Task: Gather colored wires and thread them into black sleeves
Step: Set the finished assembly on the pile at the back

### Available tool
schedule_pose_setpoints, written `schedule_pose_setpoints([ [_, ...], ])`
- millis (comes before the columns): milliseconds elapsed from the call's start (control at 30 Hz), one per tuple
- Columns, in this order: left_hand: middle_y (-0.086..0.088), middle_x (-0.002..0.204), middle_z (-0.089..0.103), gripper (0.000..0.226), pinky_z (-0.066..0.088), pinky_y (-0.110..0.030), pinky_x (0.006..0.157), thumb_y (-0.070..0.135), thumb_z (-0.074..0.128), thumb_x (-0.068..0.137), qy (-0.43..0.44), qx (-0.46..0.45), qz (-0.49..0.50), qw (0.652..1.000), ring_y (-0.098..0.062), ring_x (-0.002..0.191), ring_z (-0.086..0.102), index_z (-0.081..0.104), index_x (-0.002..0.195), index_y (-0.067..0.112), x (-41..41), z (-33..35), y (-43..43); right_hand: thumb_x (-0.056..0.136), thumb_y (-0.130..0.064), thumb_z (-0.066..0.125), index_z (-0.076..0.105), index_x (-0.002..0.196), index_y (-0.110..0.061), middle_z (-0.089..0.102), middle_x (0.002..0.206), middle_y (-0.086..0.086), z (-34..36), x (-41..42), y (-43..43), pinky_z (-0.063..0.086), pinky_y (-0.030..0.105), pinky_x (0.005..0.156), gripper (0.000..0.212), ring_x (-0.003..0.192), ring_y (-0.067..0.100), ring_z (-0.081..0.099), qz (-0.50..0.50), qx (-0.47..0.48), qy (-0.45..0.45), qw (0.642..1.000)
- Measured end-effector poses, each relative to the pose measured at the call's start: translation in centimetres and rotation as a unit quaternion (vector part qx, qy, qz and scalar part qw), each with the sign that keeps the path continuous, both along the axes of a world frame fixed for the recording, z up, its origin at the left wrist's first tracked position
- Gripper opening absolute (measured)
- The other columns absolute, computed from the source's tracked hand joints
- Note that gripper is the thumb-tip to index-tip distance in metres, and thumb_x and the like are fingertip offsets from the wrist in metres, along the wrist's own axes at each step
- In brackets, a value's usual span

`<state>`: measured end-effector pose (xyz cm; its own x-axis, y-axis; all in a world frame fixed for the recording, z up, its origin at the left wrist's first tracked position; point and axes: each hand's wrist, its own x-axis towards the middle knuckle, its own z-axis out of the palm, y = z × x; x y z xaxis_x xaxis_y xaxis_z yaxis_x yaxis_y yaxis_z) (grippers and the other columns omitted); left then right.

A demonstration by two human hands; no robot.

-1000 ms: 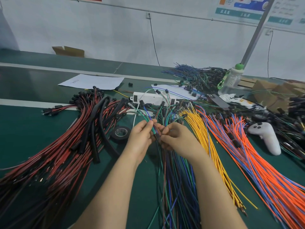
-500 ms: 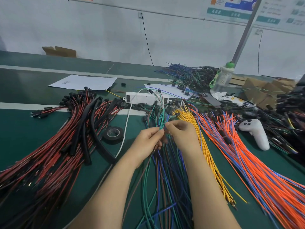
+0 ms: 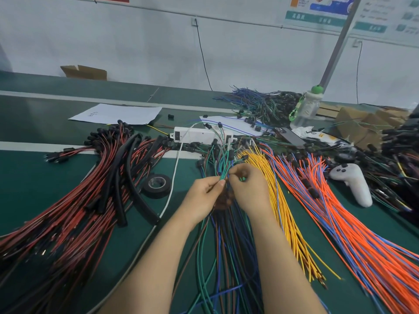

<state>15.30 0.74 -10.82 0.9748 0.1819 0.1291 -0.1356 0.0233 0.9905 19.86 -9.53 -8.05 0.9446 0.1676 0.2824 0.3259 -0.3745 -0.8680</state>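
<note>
**A:** What lies nearest?

**B:** Two bare forearms come in from the bottom edge. Between them a loose bundle of green and blue wires (image 3: 226, 245) runs along the green counter (image 3: 34, 177) up to the fingers.

**A:** And the hands?

**B:** The left hand (image 3: 203, 199) pinches a small bunch of those wires, with its thumb and fingers (image 3: 216, 184) pressed together on them. The right hand (image 3: 251, 191) meets it, its fingers (image 3: 237, 174) curled round the same bunch just past the left pinch. Beyond the fingers the wire ends fan out, tipped with small black plugs.

**A:** Where are the sleeves?

**B:** The black sleeves (image 3: 127, 177) lie well to the left of the fingers. They are ribbed tubes resting on a wide sweep of red and black wires (image 3: 68, 214). Between them and the left fingers sit a roll of black tape (image 3: 156, 185) and a white cable (image 3: 171, 189).

**A:** And to the right?

**B:** Yellow wires (image 3: 285, 214) lie just beside the right hand. Next come orange and blue wires (image 3: 362, 241), with a white controller (image 3: 353, 184) lying among them.

**A:** Farther back?

**B:** Past the fingers there is a white power strip (image 3: 197, 134), with a phone (image 3: 290, 137) to its right. A sheet of paper (image 3: 118, 114) lies off to the left. Behind the phone are a tangle of dark wires (image 3: 267, 103) and a bottle (image 3: 308, 107) with a green cap. A cardboard box (image 3: 84, 72) sits against the wall.
</note>
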Motion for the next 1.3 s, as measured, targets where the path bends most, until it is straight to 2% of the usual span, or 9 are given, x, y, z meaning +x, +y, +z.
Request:
schedule_pose_setpoints([
  [167, 0.001, 0.067, 0.058, 0.027, 0.037, -0.028, 0.059, 0.012, 0.046, 0.098, -0.029, 0.134, 0.031, 0.99, -0.005, 0.057, 0.046, 0.06, 0.075, 0.018, 0.3, -0.5, 0.0, 0.089, -0.022, 0.062, 0.067, 0.075, -0.011, 0.062, 0.07, -0.006, 0.2, 0.3, -0.3, 0.042, 0.022, 0.059, 0.018, 0.066, 0.006, 0.055, 0.0, 0.031, 0.03, 0.999],
  [267, 0.0, 0.077, 0.065, 0.02, 0.041, -0.032, 0.069, 0.013, 0.047, 0.097, -0.03, 0.162, 0.034, 0.986, -0.011, 0.072, 0.058, 0.066, 0.094, 0.011, 0.3, -0.7, -0.1, 0.089, -0.019, 0.063, 0.068, 0.081, -0.005, 0.061, 0.071, -0.002, 0.3, 0.4, -0.6, 0.039, 0.015, 0.058, 0.017, 0.066, 0.008, 0.053, 0.004, 0.034, 0.053, 0.998],
  [367, 0.013, 0.073, 0.062, 0.022, 0.042, -0.021, 0.066, 0.019, 0.047, 0.098, -0.032, 0.143, 0.049, 0.988, 0.003, 0.068, 0.056, 0.065, 0.108, 0.01, 0.4, -0.4, -0.4, 0.088, -0.011, 0.062, 0.067, 0.079, 0.004, 0.056, 0.067, 0.005, 0.5, 0.3, -0.6, 0.037, 0.021, 0.055, 0.018, 0.061, 0.013, 0.047, 0.013, 0.083, 0.079, 0.993],
  [500, 0.013, 0.052, 0.048, 0.027, 0.035, -0.013, 0.047, 0.022, 0.047, 0.098, 0.014, 0.021, 0.082, 0.996, -0.002, 0.047, 0.042, 0.059, 0.074, 0.016, 0.3, 0.1, -0.2, 0.089, -0.009, 0.059, 0.056, 0.061, -0.01, 0.045, 0.053, 0.002, 0.6, -0.1, -0.3, 0.032, 0.025, 0.053, 0.029, 0.051, 0.013, 0.038, 0.053, 0.108, 0.08, 0.989],
  [667, 0.006, 0.055, 0.06, 0.022, 0.05, -0.017, 0.048, 0.009, 0.049, 0.096, 0.019, -0.143, 0.07, 0.987, -0.003, 0.049, 0.059, 0.061, 0.078, 0.01, 0.0, 0.8, -0.4, 0.09, -0.008, 0.058, 0.057, 0.065, -0.017, 0.048, 0.054, -0.007, 0.2, 0.3, -0.1, 0.038, 0.022, 0.055, 0.027, 0.052, 0.008, 0.044, 0.045, 0.116, 0.056, 0.991],
  [767, 0.006, 0.057, 0.063, 0.019, 0.051, -0.018, 0.05, 0.011, 0.048, 0.097, 0.007, -0.101, 0.063, 0.993, -0.005, 0.052, 0.061, 0.06, 0.082, 0.008, 0.0, 0.7, -0.5, 0.091, -0.009, 0.057, 0.055, 0.069, -0.017, 0.056, 0.066, 0.001, -0.3, 0.4, 0.2, 0.049, 0.042, 0.069, 0.023, 0.069, 0.028, 0.059, 0.018, 0.129, 0.052, 0.99],
  [967, -0.003, 0.067, 0.064, 0.018, 0.047, -0.016, 0.046, 0.009, 0.048, 0.097, 0.003, -0.055, 0.069, 0.996, -0.004, 0.051, 0.062, 0.062, 0.088, 0.002, -0.2, 0.6, -0.5, 0.085, -0.006, 0.061, 0.054, 0.076, -0.02, 0.056, 0.071, -0.008, -0.7, 0.2, 0.5, 0.038, 0.006, 0.057, 0.018, 0.061, -0.003, 0.053, -0.02, 0.091, -0.004, 0.996],
  [1200, -0.007, 0.068, 0.06, 0.021, 0.045, -0.016, 0.044, 0.007, 0.047, 0.097, -0.01, 0.008, 0.061, 0.998, -0.005, 0.046, 0.057, 0.06, 0.08, 0.008, -0.2, 0.4, -0.9, 0.089, -0.018, 0.062, 0.07, 0.088, -0.016, 0.064, 0.079, -0.005, -0.2, 0.2, 0.4, 0.04, 0.023, 0.07, 0.009, 0.079, 0.012, 0.058, -0.021, 0.031, -0.036, 0.999],
  [1300, -0.006, 0.068, 0.059, 0.023, 0.043, -0.017, 0.041, 0.006, 0.047, 0.097, -0.012, 0.014, 0.066, 0.998, -0.005, 0.043, 0.054, 0.06, 0.078, 0.011, 0.0, 0.3, -0.8, 0.088, -0.019, 0.064, 0.067, 0.081, -0.018, 0.064, 0.075, -0.005, 0.1, 0.0, 0.3, 0.041, 0.017, 0.064, 0.008, 0.072, 0.007, 0.057, -0.004, 0.072, -0.012, 0.997],
])
